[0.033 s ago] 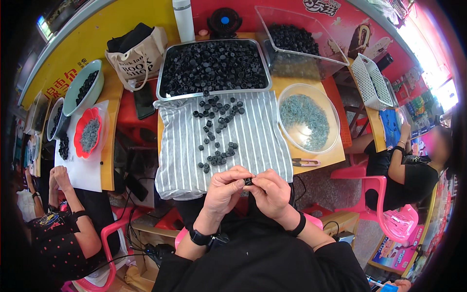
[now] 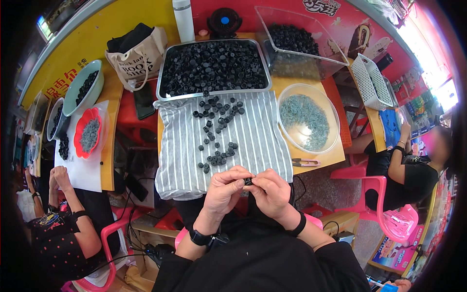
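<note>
My left hand [image 2: 224, 189] and my right hand [image 2: 271, 193] meet over the near edge of a grey striped cloth [image 2: 258, 141]. Their fingertips pinch a small black cap [image 2: 248, 181] between them; the fingers hide most of it. Similar loose black caps [image 2: 217, 158] lie scattered on the cloth, running up to a metal tray [image 2: 214, 94] heaped with more of them. To the right of the cloth, a round clear tub [image 2: 332, 141] holds many thin grey-blue pieces, too small to make out. Small scissors [image 2: 306, 162] lie just below that tub.
A clear bin [image 2: 301, 65] of black parts stands back right, beside a small fan [image 2: 224, 22] and a white bottle [image 2: 183, 19]. A canvas bag [image 2: 129, 58] and a phone [image 2: 144, 104] are on the left. Seated people work at both sides, near a red bowl [image 2: 79, 138].
</note>
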Action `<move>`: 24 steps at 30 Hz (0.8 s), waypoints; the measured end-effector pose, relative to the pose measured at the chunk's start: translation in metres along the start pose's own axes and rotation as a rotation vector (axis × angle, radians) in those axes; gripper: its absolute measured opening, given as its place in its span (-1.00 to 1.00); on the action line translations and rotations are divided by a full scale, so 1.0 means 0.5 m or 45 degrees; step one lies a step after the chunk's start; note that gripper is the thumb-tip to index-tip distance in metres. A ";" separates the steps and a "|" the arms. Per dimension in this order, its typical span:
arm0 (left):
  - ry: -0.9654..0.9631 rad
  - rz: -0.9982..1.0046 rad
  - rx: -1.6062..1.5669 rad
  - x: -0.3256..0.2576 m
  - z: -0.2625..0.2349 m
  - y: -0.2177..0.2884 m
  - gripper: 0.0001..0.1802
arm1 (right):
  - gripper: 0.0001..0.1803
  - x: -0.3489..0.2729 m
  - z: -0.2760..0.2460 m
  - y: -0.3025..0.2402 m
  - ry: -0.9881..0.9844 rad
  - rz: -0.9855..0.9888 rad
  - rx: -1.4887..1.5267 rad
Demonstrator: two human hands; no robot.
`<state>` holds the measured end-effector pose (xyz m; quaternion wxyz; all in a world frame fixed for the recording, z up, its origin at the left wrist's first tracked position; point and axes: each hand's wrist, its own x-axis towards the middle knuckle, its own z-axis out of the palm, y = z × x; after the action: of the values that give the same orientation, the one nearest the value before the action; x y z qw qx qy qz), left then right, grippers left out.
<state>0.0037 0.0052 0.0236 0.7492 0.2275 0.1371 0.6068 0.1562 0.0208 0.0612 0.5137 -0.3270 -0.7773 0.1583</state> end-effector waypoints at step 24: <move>0.322 -0.126 0.019 -0.009 0.002 0.004 -0.60 | -0.60 0.030 -0.012 0.003 -0.259 0.083 -0.081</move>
<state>0.0012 0.0009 0.0252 0.7533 0.1475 0.2460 0.5918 0.1584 0.0315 0.0733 0.4162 -0.3505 -0.8188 0.1827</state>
